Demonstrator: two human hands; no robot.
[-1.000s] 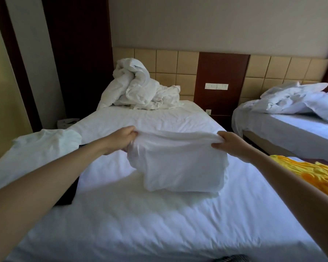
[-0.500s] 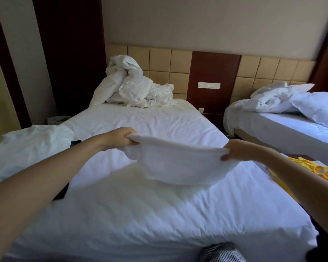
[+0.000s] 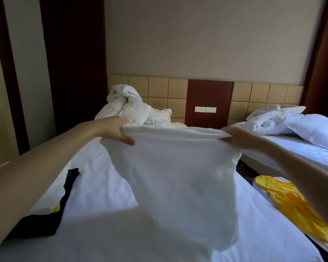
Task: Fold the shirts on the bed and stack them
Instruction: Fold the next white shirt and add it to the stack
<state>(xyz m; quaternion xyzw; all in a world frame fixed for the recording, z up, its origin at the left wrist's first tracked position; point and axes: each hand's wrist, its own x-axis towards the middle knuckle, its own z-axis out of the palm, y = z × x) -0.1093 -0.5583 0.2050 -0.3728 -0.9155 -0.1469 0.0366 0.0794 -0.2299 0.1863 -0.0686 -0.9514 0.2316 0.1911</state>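
the white shirt now hangs raised above the bed, higher than half a second ago and hanging longer. left hand and right hand each pinch its top edge, held well apart.

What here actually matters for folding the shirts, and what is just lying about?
Part of the job: white shirt, gripped by left hand and right hand; bed; black garment and yellow garment, probably waiting.
Just lying about: crumpled duvet; pillow; wall switches.
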